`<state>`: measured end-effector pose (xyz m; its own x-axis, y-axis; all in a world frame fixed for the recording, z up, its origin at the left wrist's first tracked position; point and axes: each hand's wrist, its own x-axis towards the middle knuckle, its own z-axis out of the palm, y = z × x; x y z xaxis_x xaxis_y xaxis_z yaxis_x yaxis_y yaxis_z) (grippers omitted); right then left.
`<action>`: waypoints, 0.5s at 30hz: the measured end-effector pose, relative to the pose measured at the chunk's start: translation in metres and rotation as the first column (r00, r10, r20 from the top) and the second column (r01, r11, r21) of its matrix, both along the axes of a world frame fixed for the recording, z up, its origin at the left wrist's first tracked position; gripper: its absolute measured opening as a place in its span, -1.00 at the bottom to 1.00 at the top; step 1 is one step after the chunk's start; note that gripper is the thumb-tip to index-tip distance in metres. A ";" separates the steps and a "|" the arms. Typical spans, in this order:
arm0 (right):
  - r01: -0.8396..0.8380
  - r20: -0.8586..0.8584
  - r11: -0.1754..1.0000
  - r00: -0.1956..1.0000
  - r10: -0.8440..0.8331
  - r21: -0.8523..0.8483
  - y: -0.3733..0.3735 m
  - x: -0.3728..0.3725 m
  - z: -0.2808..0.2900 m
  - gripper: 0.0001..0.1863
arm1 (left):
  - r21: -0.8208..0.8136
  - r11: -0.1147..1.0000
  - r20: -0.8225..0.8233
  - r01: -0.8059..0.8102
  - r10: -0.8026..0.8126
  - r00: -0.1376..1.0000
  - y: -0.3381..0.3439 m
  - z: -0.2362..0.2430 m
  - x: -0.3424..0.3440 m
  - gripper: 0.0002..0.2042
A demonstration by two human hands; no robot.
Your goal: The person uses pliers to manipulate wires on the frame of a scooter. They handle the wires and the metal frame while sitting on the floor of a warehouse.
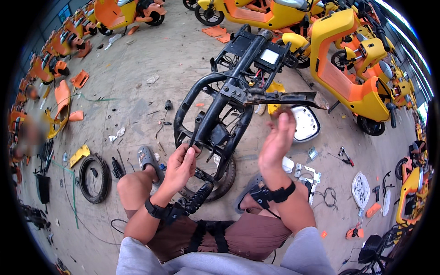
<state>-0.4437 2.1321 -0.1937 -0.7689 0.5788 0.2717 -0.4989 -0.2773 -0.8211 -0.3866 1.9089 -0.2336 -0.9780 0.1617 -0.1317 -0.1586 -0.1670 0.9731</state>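
Note:
A black scooter frame [208,114] made of tubes lies on the floor in front of me, between my feet. My left hand [181,167] is closed at its near left side, the fingers pinching the lower end of a slim dark rod-shaped tool [194,134] that slants up along the frame. My right hand [277,146] is raised at the frame's right, apart from it. Motion blurs its fingers, and a brownish blur shows at their tips, so I cannot tell what it holds. A black coil-spring shock absorber [199,199] and a wheel [229,181] are at the frame's near end.
A loose tyre [94,178] and another shock absorber [118,168] lie at left. To the right are a white rounded panel [306,123], metal brackets [307,175] and pliers [347,156]. Yellow and orange scooters [346,73] stand around, with orange body panels [63,98] scattered at left.

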 end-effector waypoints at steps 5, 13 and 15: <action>-0.334 -0.199 0.934 0.931 0.306 -0.127 0.021 -0.040 0.030 -0.56 | -0.012 0.999 0.009 0.031 -0.030 0.999 -0.002 -0.003 -0.012 -0.74; -0.392 -0.252 0.851 0.914 0.317 -0.351 0.008 -0.069 0.021 -0.83 | 0.025 1.000 0.120 0.016 -0.019 0.993 0.000 0.010 -0.028 -0.75; -0.302 -0.229 0.853 0.948 0.221 -0.426 0.001 -0.069 0.024 -0.83 | -0.001 1.000 0.152 0.006 -0.006 0.988 0.002 0.016 -0.033 -0.76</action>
